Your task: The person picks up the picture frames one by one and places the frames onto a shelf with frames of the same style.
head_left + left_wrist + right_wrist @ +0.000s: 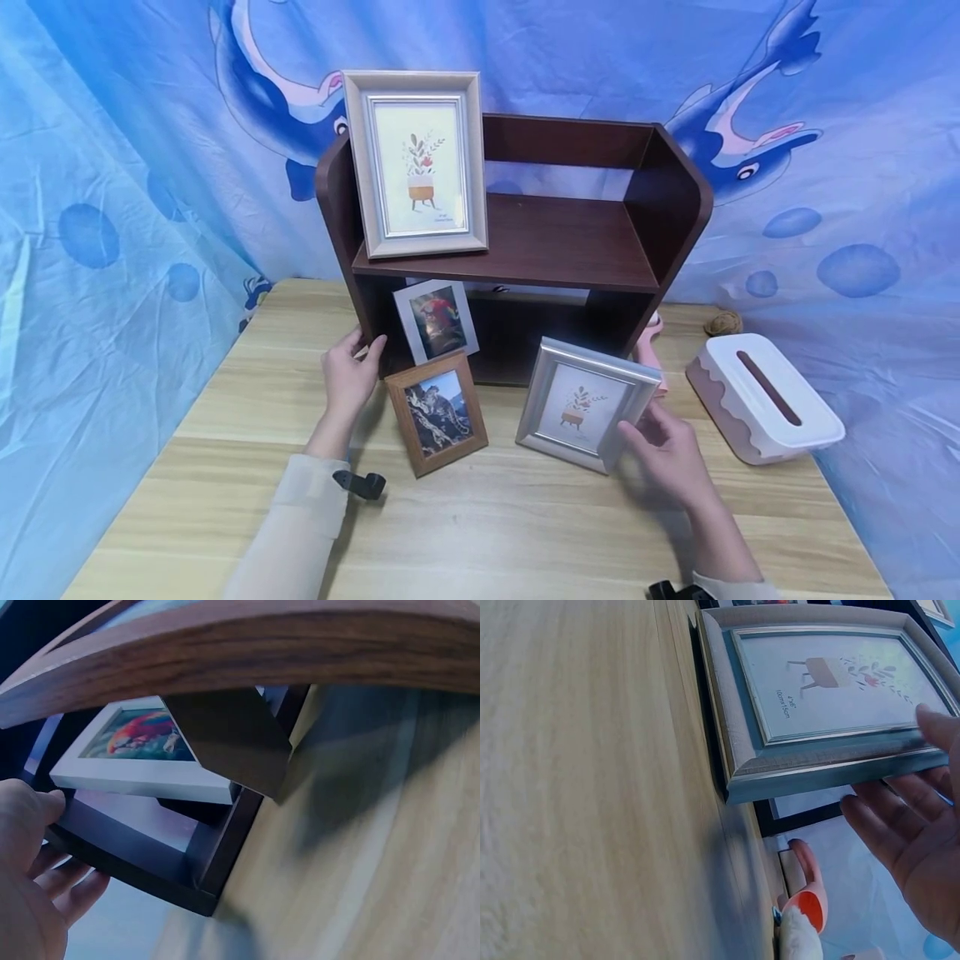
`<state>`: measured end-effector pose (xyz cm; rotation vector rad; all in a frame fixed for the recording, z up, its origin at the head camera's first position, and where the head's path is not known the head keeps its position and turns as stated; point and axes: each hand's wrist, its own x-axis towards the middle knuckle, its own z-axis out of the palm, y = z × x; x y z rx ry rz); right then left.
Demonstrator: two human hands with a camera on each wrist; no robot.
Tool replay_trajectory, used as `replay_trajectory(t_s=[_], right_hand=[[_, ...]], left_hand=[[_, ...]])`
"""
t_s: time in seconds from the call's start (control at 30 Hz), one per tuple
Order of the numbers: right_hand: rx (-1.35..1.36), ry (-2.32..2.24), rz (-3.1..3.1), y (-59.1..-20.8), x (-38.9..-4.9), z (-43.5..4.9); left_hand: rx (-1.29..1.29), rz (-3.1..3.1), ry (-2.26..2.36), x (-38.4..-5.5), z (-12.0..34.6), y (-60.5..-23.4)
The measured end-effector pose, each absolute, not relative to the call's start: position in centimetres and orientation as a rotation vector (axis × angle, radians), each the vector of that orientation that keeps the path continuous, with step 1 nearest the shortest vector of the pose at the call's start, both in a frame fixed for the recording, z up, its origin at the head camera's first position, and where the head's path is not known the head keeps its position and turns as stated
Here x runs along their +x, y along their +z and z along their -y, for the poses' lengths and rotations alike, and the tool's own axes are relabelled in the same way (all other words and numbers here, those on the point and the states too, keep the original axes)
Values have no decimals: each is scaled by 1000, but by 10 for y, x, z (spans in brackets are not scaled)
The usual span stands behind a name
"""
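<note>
My left hand (351, 377) grips the front edge of the left side panel of a dark brown shelf (570, 242); in the left wrist view its thumb is inside the panel and its fingers outside. My right hand (667, 450) holds a silver picture frame (531, 408) by its right edge, thumb in front, fingers behind. A wooden picture frame (442, 462) with a leopard picture stands on the table before the shelf. Inside the lower compartment leans a white picture frame (471, 329) with a parrot picture. A larger beige picture frame (427, 248) stands upper left on the shelf.
To the right on the wooden table (465, 533) sits a white and brown tissue box (798, 387). Behind it lies a ball of twine (723, 323). A pink object (647, 350), partly hidden, stands beside the shelf's right side. A blue dolphin-print curtain (825, 275) hangs behind.
</note>
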<state>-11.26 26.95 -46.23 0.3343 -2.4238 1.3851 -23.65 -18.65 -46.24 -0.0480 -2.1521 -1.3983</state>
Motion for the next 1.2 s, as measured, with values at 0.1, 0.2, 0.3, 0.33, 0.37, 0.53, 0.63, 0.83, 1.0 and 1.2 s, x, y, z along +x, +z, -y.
replay_trajectory(t_s=[0.1,0.2,0.3,0.33,0.37,0.53,0.63,0.83,1.0,1.2], right_hand=[[338,1397,2445,-456,-109,-266],[329,1417,2460,-457,-109,-266],[330,1461,2438,-463,-113,-270],[332,1471,2429,-463,-113,-270],[332,1481,2419,-463,-113,-269],[335,1494,2380,-466,-114,-268],[344,1504,2361,-468,-113,-268],[351,1506,2328,-465,-111,-268],[310,1526,2286,-454,-108,-265],[341,1551,2182,-437,-105,-264]], left_hand=[[-19,2187,-1340,-236,188,-466],[5,2236,-1288,-237,189,-469],[14,2263,-1261,-239,190,-473],[16,2268,-1250,-240,190,-475],[14,2267,-1244,-241,191,-476],[12,2260,-1214,-242,189,-478],[15,2247,-1199,-243,187,-477],[-14,2189,-1160,-245,186,-476],[-31,2175,-1104,-246,185,-476],[-30,2188,-1092,-245,184,-476]])
